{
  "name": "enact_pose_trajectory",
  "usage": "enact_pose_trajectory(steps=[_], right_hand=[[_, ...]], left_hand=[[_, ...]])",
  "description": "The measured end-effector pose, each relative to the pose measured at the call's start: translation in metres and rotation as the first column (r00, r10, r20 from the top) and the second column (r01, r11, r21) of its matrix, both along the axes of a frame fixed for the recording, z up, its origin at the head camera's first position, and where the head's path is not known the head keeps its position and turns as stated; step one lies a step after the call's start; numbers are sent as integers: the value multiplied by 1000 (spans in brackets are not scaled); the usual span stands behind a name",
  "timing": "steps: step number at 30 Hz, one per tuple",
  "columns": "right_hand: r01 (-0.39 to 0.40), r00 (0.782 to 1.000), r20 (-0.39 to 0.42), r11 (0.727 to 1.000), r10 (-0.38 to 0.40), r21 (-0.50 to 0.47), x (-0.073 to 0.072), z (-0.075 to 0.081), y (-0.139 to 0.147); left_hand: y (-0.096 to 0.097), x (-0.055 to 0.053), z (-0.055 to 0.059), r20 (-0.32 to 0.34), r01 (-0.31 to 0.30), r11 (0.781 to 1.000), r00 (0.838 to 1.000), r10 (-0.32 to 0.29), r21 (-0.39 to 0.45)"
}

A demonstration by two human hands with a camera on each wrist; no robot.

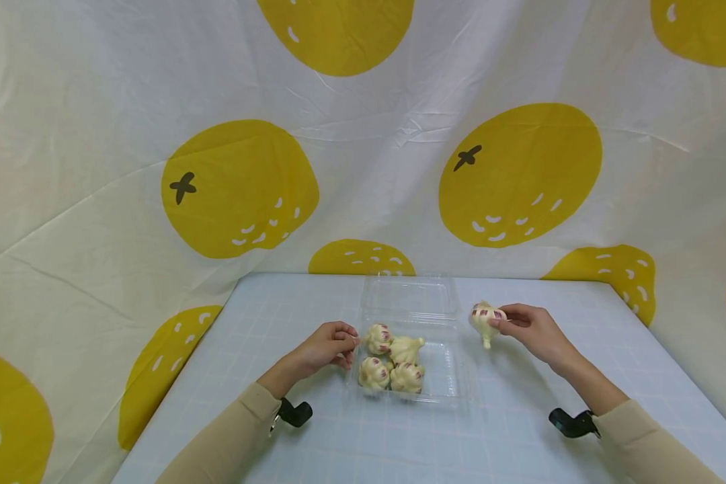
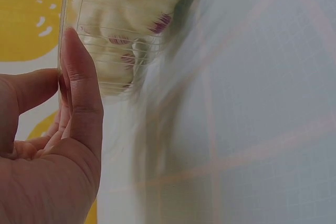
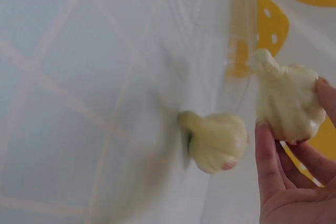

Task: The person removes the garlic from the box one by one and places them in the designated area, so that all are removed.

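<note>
Head view: right hand [image 1: 534, 332] pinches purple-marked garlic bulb [image 1: 487, 318]

Counting 6 garlic bulbs [image 1: 407, 378] tot. across the views: 4 in the box [image 1: 446, 370], 1 held bulb [image 3: 291, 103] in the R hand [image 1: 532, 331], plus 1 extra bulb [image 3: 218, 142] just past it in the R wrist view, hard to tell from the held one in the head view. Also noting 1 box, clear plastic, w/ 1 lid [image 1: 408, 296]; 2 hands, incl. 1 L hand [image 1: 325, 346]; 2 sleeves [image 1: 218, 437]; 2 black wrist cams [image 1: 302, 414], i.e. 1 per arm. Adding 1 counter [image 1: 339, 444] and 1 cloth [image 1: 372, 168] w/ 10 yellow fruit prints [image 1: 240, 188] in the head view, incl. cut-off ones; of those, 2 w/ dark stem marks [image 1: 183, 187].
</note>
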State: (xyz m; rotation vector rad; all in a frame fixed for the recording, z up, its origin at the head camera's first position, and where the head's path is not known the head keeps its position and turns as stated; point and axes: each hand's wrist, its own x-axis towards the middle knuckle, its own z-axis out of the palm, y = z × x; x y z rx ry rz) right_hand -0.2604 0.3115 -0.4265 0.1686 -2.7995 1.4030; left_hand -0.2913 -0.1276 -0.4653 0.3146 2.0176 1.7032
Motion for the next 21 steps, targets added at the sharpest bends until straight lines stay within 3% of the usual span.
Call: enact_pose_trajectory(steps=[21], right_hand=[[81, 997, -24, 994, -79, 71, -22, -3, 47]], left_hand=[[0, 1, 1, 2, 6, 1000, 1000, -6, 10]])
